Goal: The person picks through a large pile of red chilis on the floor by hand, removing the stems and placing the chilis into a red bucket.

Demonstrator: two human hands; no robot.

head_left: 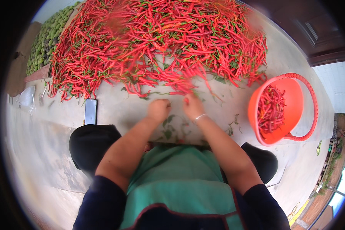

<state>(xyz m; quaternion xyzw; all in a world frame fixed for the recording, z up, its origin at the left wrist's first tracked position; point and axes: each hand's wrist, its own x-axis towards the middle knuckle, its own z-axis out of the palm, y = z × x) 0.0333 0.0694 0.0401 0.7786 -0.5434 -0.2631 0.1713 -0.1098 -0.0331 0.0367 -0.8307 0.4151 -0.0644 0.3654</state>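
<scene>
Your green apron (180, 180) fills the bottom of the view, closest to the camera, with dark sleeves on either side and your dark-clad knees spread out beyond it. Its lower edge is cut off by the frame.

Both bare forearms reach forward from it to the grey concrete floor (115, 107). Your left hand (159, 110) is curled into a loose fist with the knuckles up; the fingers are folded under and hidden, so you cannot tell whether they hold anything. Your right hand (193, 107), with a thin pale bangle at the wrist, is just beside it, a narrow gap between them. Its fingers (188, 100) are bunched close together, and a red tip shows at them, likely a single chilli, though the spot is blurred and too small to be sure.

Just beyond both sets of fingers begins a very large heap of red chillies (161, 42) with green stems, spread across the floor and running out of the top of the view; the far part is smeared by motion blur. Between your hands and your apron lie scattered green stems and leaves (172, 126).

Well to the right of your right fingers stands an orange plastic basket (295, 92) with a looped handle, partly filled with red chillies. To the left of your left fingers, near your knee, a dark phone (91, 111) lies flat. Far beyond it, at the upper left edge, a pile of green fruit (46, 42) is partly cut off by the dark rim.
</scene>
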